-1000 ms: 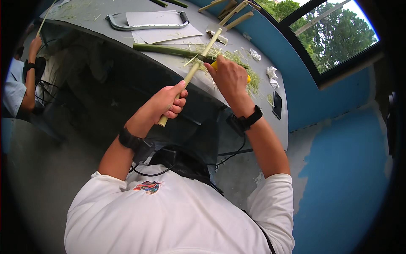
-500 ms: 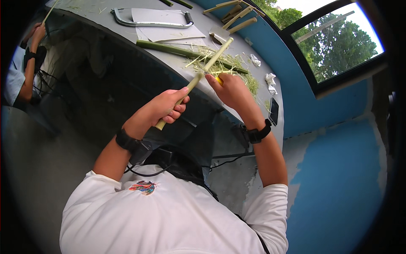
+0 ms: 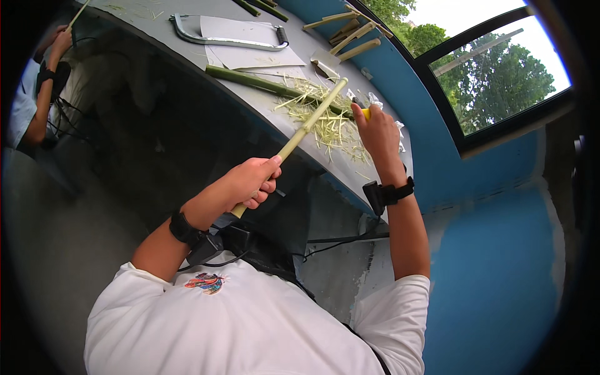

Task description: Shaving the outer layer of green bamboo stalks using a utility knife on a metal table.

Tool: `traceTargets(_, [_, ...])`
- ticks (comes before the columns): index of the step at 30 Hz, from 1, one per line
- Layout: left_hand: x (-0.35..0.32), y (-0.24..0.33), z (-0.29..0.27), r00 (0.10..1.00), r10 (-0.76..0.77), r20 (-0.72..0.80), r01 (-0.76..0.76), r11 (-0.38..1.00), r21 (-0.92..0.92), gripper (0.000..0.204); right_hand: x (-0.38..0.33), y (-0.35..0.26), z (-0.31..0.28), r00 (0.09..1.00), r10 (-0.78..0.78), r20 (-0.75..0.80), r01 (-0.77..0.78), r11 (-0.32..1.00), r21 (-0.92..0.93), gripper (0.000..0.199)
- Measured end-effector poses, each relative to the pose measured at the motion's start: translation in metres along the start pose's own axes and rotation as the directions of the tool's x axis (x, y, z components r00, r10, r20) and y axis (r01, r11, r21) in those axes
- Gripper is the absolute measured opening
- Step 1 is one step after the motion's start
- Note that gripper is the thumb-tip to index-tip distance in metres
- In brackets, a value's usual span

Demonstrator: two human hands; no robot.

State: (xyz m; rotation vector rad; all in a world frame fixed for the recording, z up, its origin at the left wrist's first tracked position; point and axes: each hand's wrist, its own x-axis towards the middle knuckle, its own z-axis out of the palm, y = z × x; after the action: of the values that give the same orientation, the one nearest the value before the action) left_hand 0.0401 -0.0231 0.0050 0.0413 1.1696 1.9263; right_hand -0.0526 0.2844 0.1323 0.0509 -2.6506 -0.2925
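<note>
Pale bamboo stick (image 3: 310, 119) runs slantwise, its lower end clenched in the left hand (image 3: 249, 182) out past the table's near edge, its upper end reaching over the grey table (image 3: 187, 44). Shavings (image 3: 325, 125) litter the tabletop under it, beside a green stalk (image 3: 262, 82). Over at the right edge, the right hand (image 3: 378, 132) grips a yellow-handled tool (image 3: 364, 113), blade hidden, close to the stick.

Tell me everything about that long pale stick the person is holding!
The long pale yellow bamboo stick is thin, straight and looks peeled. It slants from the left hand, which grips its lower end, up over the grey table edge. Its upper end lies above a pile of pale shavings. The right hand, holding a yellow-handled tool, is beside it.
</note>
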Motion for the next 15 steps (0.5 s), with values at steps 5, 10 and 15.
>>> traceTargets(5, [0.008, 0.011, -0.014, 0.998, 0.042, -0.041, -0.042, 0.999, -0.002, 0.043, -0.014, -0.037, -0.030, 0.972, -0.089, 0.217, 0.016, 0.949, 0.316, 0.075])
traceTargets(10, [0.015, 0.010, -0.012, 0.999, 0.034, -0.007, -0.034, 0.997, -0.064, 0.044, -0.046, -0.066, -0.019, 0.922, -0.202, 0.330, 0.057, 0.915, 0.400, 0.073])
traceTargets(15, [0.019, 0.008, -0.017, 0.998, 0.027, 0.056, -0.018, 0.989, -0.147, 0.044, -0.036, -0.058, 0.003, 0.918, -0.305, 0.253, 0.237, 0.934, 0.268, 0.067])
